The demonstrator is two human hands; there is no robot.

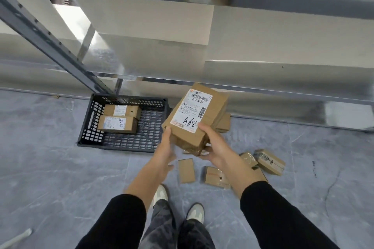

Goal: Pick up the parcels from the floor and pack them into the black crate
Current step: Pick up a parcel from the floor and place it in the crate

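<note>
A brown cardboard parcel [210, 111] with a white label marked "A68" is held up in the air to the right of the black crate [87, 127]. My right hand [214, 145] grips its near right corner from below. My left hand [167, 145] touches its near left side with fingers spread. The crate stands on the floor under a shelf post and holds two brown parcels [121, 110] [116, 124] in its left part. Several more small parcels [186, 170] [270, 160] [214, 177] lie on the floor under my right arm.
A metal shelving rack with a slanted grey post [50, 42] rises over the crate; its low rail [263, 91] runs behind the parcels. Another flat parcel [223, 123] lies by the rail. My feet [194, 212] stand on the grey marble floor below the hands.
</note>
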